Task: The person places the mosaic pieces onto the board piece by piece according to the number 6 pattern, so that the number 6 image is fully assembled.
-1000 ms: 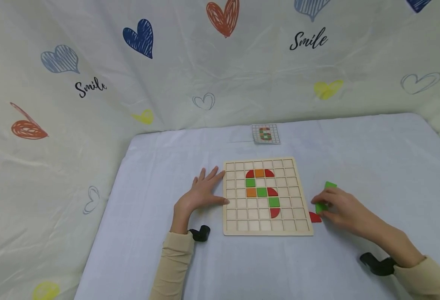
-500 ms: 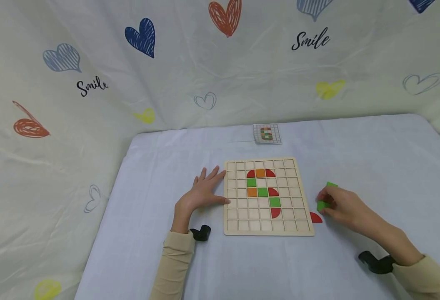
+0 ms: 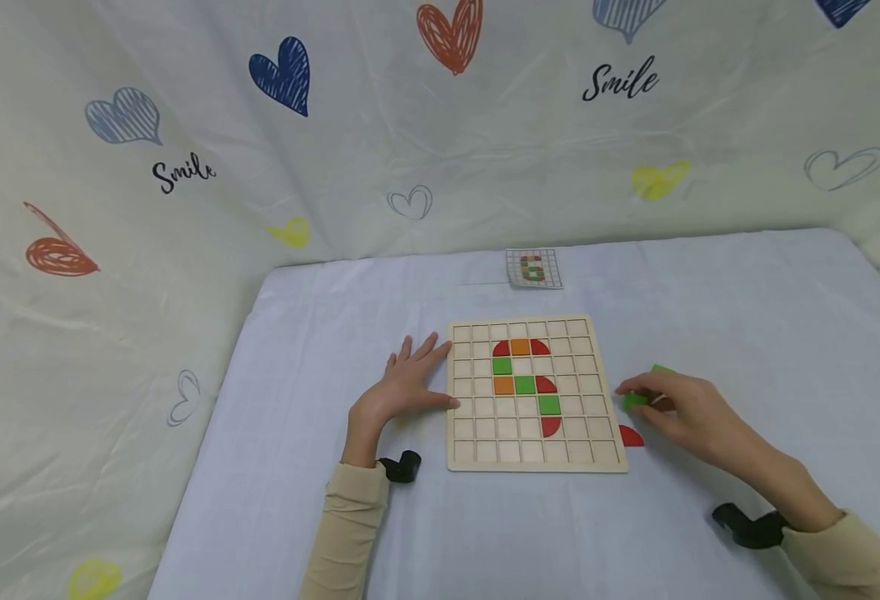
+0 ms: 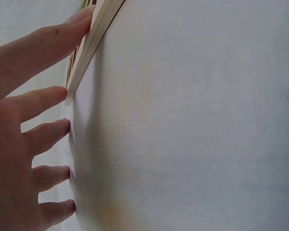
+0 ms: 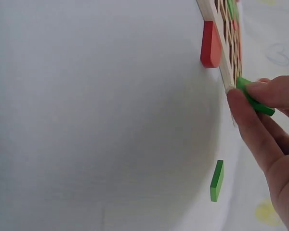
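Observation:
A wooden grid board (image 3: 485, 454) lies flat on the table, several red, orange and green tiles set in its squares. My left hand (image 3: 402, 387) rests at the board's left edge, fingers spread and straight; thumb and index finger touch the wooden rim (image 4: 94, 45). To the right of the board, my right hand (image 3: 691, 408) pinches a green square tile (image 5: 253, 98) between thumb and fingers, off the table. A second green tile (image 5: 216, 180) lies on the cloth, mostly behind that hand in the head view. Beside the board's right edge is a red quarter-round tile (image 3: 631, 436).
Behind the board lies a small card (image 3: 533, 268) printed with a grid and a coloured pattern. A white cloth (image 3: 770, 333) covers the table. At the back hangs a curtain (image 3: 515, 133) with hearts and lettering.
My right hand has lifted the green tile from the cloth and moved it slightly left, towards the board. The left hand stays in place.

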`<state>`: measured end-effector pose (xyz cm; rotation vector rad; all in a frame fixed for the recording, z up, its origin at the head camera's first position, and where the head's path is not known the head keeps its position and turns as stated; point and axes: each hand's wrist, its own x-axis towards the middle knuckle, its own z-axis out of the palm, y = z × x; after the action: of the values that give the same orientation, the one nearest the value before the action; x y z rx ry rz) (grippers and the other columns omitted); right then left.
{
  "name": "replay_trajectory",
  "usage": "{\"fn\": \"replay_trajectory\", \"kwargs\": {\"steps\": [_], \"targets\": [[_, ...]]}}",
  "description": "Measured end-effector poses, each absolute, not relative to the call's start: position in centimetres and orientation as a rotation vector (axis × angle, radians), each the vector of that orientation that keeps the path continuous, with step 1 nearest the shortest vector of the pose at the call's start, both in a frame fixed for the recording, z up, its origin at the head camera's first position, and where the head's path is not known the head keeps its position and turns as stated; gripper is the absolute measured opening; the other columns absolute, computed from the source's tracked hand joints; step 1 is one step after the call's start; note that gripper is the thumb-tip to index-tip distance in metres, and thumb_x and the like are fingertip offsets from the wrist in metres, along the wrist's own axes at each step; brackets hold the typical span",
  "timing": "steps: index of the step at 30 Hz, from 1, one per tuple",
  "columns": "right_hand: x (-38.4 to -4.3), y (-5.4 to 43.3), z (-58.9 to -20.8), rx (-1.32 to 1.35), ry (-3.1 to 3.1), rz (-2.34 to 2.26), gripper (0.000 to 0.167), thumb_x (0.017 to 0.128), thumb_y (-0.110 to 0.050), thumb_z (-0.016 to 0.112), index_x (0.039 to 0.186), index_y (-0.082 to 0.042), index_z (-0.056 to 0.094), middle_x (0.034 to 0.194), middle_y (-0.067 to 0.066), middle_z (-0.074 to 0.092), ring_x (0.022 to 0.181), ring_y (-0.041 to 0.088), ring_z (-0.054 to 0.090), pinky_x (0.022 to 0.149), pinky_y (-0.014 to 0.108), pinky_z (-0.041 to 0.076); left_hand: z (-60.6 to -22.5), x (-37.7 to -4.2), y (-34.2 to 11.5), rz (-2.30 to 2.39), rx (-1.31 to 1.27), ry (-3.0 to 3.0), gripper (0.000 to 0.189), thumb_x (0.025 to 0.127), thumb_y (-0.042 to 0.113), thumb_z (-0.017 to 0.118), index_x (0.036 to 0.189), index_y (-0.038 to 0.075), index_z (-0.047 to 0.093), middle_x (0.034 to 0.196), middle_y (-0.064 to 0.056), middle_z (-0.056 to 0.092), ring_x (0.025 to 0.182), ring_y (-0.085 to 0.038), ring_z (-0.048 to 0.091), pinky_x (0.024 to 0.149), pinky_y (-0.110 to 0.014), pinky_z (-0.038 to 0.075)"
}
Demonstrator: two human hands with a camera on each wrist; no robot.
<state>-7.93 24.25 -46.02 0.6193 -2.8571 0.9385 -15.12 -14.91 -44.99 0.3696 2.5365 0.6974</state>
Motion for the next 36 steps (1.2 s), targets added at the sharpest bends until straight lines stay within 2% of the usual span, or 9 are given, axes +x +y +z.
{"fn": "replay_trajectory", "kwargs": {"steps": [5, 10, 16, 24, 30, 36], "targets": [[-7.8, 23.8, -45.8, 0.605, -2.869, 1.106, 0.036, 0.075, 0.010, 0.083, 0.107, -0.006, 0.075, 0.101, 0.001, 0.072, 0.086, 0.010, 0.069, 0.074, 0.020, 0.060, -45.1, -15.1, -15.0, 0.696, 0.371, 2.533, 0.094, 0.088, 0.038, 0.080, 0.165, 0.021, 0.028, 0.174, -0.003, 0.011, 0.159, -0.040, -0.010, 0.127, -0.062, 0.000], [-7.7, 23.1, -45.7, 0.603, -2.866, 1.229, 0.034, 0.077, 0.009, 0.082, 0.107, -0.007, 0.075, 0.102, 0.001, 0.074, 0.088, 0.005, 0.068, 0.076, 0.017, 0.059, -44.9, -15.1, -15.0, 0.698, 0.371, 2.534, 0.094, 0.088, 0.040, 0.081, 0.164, 0.022, 0.029, 0.174, -0.002, 0.011, 0.159, -0.039, -0.009, 0.127, -0.061, 0.000], [-7.9, 22.1, -45.2, 0.528, -2.956, 1.272, 0.030, 0.081, 0.003, 0.081, 0.110, -0.004, 0.076, 0.105, 0.004, 0.075, 0.087, 0.005, 0.067, 0.077, 0.021, 0.061, -44.9, -15.0, -15.0, 0.705, 0.366, 2.540, 0.094, 0.088, 0.040, 0.081, 0.164, 0.023, 0.029, 0.174, -0.001, 0.011, 0.160, -0.039, -0.009, 0.128, -0.060, 0.000], [-8.3, 20.9, -45.0, 0.581, -2.949, 1.383, 0.027, 0.082, -0.001, 0.082, 0.109, -0.004, 0.077, 0.102, 0.003, 0.075, 0.084, 0.004, 0.065, 0.077, 0.024, 0.062, -45.4, -15.2, -15.0, 0.697, 0.371, 2.538, 0.094, 0.088, 0.041, 0.081, 0.164, 0.025, 0.028, 0.174, 0.001, 0.010, 0.160, -0.037, -0.011, 0.128, -0.059, -0.001], [-8.5, 19.6, -45.3, 0.613, -2.955, 1.410, 0.027, 0.082, -0.002, 0.083, 0.109, -0.006, 0.077, 0.095, -0.002, 0.072, 0.083, 0.003, 0.061, 0.076, 0.020, 0.060, -45.1, -15.2, -15.0, 0.688, 0.375, 2.540, 0.095, 0.088, 0.042, 0.080, 0.165, 0.024, 0.028, 0.174, 0.001, 0.010, 0.160, -0.038, -0.010, 0.128, -0.059, -0.001], [-8.7, 18.2, -45.4, 0.657, -2.948, 1.407, 0.027, 0.082, -0.002, 0.083, 0.107, -0.007, 0.077, 0.095, -0.003, 0.072, 0.083, 0.004, 0.061, 0.075, 0.019, 0.060, -45.4, -15.3, -15.1, 0.705, 0.374, 2.539, 0.095, 0.087, 0.042, 0.080, 0.165, 0.024, 0.028, 0.174, 0.001, 0.010, 0.160, -0.037, -0.011, 0.128, -0.059, -0.001]]}}
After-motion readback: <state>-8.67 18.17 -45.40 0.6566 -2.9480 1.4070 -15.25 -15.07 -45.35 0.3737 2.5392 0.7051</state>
